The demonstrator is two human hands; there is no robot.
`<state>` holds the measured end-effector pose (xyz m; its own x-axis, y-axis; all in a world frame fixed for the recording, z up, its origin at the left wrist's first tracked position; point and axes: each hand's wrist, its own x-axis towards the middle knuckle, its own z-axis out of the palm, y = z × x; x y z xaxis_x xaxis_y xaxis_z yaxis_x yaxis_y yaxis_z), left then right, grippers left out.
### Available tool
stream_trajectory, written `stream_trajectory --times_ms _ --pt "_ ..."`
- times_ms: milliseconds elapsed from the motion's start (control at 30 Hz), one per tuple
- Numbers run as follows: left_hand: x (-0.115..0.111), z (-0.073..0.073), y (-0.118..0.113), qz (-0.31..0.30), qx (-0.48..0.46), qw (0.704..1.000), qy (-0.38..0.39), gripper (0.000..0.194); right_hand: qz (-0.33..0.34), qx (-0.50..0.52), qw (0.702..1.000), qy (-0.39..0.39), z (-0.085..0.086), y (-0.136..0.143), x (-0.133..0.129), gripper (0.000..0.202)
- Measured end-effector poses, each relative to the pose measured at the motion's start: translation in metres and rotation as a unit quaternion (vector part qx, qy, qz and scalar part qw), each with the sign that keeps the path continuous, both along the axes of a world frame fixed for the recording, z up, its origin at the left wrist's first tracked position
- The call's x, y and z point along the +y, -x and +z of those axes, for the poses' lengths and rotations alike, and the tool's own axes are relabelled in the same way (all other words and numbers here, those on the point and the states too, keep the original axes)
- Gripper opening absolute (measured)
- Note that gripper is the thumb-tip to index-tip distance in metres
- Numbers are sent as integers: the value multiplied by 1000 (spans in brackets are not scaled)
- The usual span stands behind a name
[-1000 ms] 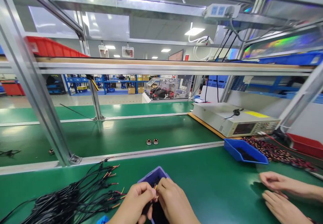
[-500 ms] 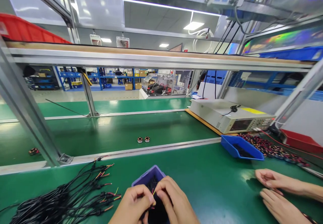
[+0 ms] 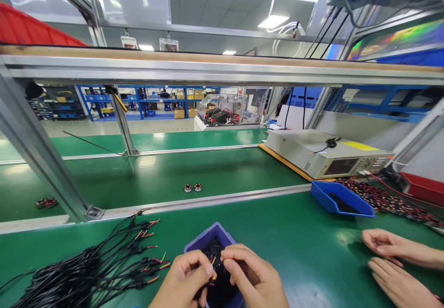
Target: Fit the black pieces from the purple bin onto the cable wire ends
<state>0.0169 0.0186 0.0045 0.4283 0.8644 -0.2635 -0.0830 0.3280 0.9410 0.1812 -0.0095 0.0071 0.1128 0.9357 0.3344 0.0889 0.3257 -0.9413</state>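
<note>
My left hand [image 3: 189,278] pinches a black cable near its end, where thin red and yellow wires [image 3: 213,261] stick out past the fingertips. Close beside it, my right hand [image 3: 251,273] has thumb and forefinger pressed together; what lies between them is too small to make out. Both hands are over a purple bin [image 3: 194,244] holding many thin black pieces [image 3: 215,247]. To the left lies a heap of black cables [image 3: 76,271] with red, yellow and orange wire ends pointing right.
Two small round coil parts [image 3: 192,187] sit behind the metal rail. At the right are a blue bin [image 3: 321,198], a pile of coil parts [image 3: 385,201], a grey instrument [image 3: 312,153] and a red tray [image 3: 423,188]. Another person's hands [image 3: 395,257] rest at the right.
The view has shifted slightly. My right hand has moved a little to the right, away from the left fingertips. The left hand keeps its pinch on the cable.
</note>
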Motion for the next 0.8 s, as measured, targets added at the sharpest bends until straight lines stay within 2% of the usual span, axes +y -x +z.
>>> stream_trajectory --times_ms 267,500,800 --pt "0 -1 1 4 -9 1000 -15 57 -4 39 999 31 5 4 -1 34" --pt "-3 2 1 7 -20 1000 -14 56 -14 31 999 33 3 6 -2 37" --pt "-3 1 1 8 -15 1000 -17 55 15 48 998 23 -3 3 0 29"
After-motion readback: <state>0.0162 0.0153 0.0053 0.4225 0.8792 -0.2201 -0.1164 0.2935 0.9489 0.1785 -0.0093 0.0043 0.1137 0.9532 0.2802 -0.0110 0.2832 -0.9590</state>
